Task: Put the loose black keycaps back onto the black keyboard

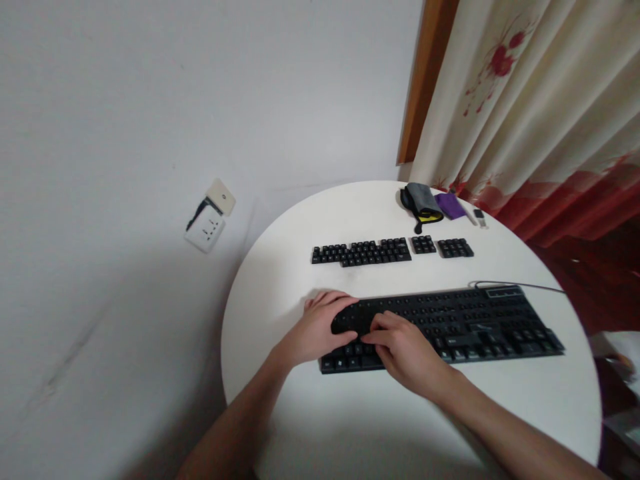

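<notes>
A black wired keyboard (465, 323) lies on a round white table (350, 413). My left hand (317, 327) grips the keyboard's left end, fingers curled over its far corner. My right hand (403, 347) rests on the keys at the left part, fingers bent and pressed together on the key area; what they pinch, if anything, is hidden. Beyond the keyboard, removed black keycaps (363, 252) are laid out in rows like a keyboard layout, with two smaller keycap groups (443, 247) to their right.
A grey and black pouch (423, 203), a purple cloth (451, 205) and a small dark tool (480, 217) lie at the table's far edge. The keyboard cable (525, 285) trails off right. A wall socket (210, 217) is at left, a floral curtain (540, 113) at right.
</notes>
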A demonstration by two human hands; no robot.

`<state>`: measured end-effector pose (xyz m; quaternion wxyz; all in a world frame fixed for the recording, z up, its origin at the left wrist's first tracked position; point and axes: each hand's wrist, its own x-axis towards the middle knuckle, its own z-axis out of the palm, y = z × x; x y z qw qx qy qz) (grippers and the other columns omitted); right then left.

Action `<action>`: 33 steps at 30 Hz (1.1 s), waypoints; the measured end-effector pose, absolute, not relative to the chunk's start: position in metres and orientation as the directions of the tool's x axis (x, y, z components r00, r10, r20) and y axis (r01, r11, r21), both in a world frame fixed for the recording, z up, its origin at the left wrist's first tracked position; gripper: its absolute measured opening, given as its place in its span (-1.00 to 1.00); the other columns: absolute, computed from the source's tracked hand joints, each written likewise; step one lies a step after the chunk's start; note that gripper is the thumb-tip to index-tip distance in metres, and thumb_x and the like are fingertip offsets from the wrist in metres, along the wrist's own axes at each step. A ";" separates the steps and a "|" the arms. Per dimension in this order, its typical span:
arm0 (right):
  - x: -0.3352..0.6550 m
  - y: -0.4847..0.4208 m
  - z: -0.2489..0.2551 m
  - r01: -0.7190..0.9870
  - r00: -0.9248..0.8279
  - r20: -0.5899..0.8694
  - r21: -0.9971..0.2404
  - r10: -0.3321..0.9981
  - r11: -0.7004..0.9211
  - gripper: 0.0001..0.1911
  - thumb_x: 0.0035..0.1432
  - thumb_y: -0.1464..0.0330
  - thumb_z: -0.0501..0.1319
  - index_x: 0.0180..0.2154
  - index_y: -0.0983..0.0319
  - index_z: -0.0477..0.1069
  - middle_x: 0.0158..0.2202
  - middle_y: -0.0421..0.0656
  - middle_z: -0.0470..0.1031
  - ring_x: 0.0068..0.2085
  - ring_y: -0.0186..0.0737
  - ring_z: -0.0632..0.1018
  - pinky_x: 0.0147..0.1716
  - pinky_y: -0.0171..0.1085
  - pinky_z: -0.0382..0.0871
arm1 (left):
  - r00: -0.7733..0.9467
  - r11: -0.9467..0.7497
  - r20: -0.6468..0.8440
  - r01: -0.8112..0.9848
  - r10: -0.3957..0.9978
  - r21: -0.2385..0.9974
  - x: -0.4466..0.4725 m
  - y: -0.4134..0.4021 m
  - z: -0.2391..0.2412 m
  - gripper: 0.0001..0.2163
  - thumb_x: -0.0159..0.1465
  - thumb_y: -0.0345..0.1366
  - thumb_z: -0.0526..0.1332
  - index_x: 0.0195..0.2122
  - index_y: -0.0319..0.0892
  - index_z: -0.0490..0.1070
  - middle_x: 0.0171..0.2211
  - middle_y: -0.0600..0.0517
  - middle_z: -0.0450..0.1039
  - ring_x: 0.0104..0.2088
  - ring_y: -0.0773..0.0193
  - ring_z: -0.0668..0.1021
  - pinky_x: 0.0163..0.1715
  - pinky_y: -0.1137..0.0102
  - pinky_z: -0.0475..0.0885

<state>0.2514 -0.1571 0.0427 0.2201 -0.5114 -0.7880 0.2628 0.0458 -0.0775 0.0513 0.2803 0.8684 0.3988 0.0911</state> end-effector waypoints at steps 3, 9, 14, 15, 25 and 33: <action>0.251 -0.158 0.043 0.712 -0.389 0.045 -0.620 0.920 0.331 -0.65 0.16 0.58 0.10 -0.22 0.13 0.59 -0.30 -0.15 0.46 -0.21 -0.21 0.42 -0.20 -0.26 0.29 | 0.658 -0.519 -0.068 0.648 0.750 0.558 0.046 -0.078 0.051 -0.47 0.11 -0.25 0.35 0.14 0.07 0.33 0.11 0.04 0.35 0.14 0.05 0.32 0.16 0.11 0.18; 0.251 -0.158 0.043 0.715 -0.383 0.024 -0.625 0.923 0.313 -0.64 0.17 0.58 0.09 -0.19 0.13 0.59 -0.29 -0.15 0.47 -0.20 -0.22 0.43 -0.18 -0.28 0.30 | 0.662 -0.526 -0.051 0.636 0.747 0.565 0.046 -0.079 0.051 -0.47 0.11 -0.26 0.36 0.13 0.08 0.33 0.10 0.06 0.37 0.13 0.07 0.32 0.16 0.14 0.19; 0.251 -0.158 0.044 0.719 -0.388 0.010 -0.623 0.922 0.309 -0.63 0.17 0.58 0.09 -0.17 0.13 0.59 -0.28 -0.14 0.48 -0.19 -0.23 0.45 -0.16 -0.29 0.30 | 0.624 -0.503 -0.007 0.637 0.781 0.584 0.048 -0.076 0.047 -0.61 0.20 -0.25 0.30 0.08 0.00 0.40 0.04 0.02 0.43 0.09 0.08 0.38 0.13 0.14 0.25; 0.251 -0.158 0.045 0.721 -0.390 0.006 -0.620 0.921 0.310 -0.62 0.17 0.58 0.09 -0.17 0.14 0.59 -0.28 -0.14 0.48 -0.19 -0.23 0.45 -0.15 -0.28 0.30 | 0.603 -0.489 0.005 0.643 0.798 0.590 0.049 -0.075 0.045 -0.65 0.23 -0.25 0.27 0.06 -0.02 0.41 0.01 0.00 0.45 0.07 0.08 0.40 0.13 0.14 0.26; 0.253 -0.158 0.046 0.742 -0.410 0.015 -0.576 0.912 0.343 -0.65 0.15 0.60 0.09 -0.24 0.17 0.58 -0.30 -0.13 0.47 -0.19 -0.23 0.46 -0.14 -0.28 0.32 | 0.424 -0.335 0.073 0.587 0.903 0.737 0.050 -0.053 0.023 -0.65 0.34 -0.25 0.10 0.14 -0.13 0.33 -0.09 -0.02 0.46 -0.27 0.30 0.53 -0.10 0.33 0.46; 0.251 -0.159 0.042 0.676 -0.355 0.110 -0.656 0.928 0.336 -0.63 0.16 0.60 0.08 -0.14 0.18 0.55 -0.25 -0.13 0.48 -0.18 -0.24 0.49 -0.13 -0.28 0.36 | 0.447 -0.339 -0.020 0.705 0.894 0.623 0.062 -0.014 0.023 -0.58 0.32 -0.26 0.10 0.21 -0.18 0.30 -0.33 0.01 0.53 -0.38 0.26 0.53 -0.22 0.35 0.43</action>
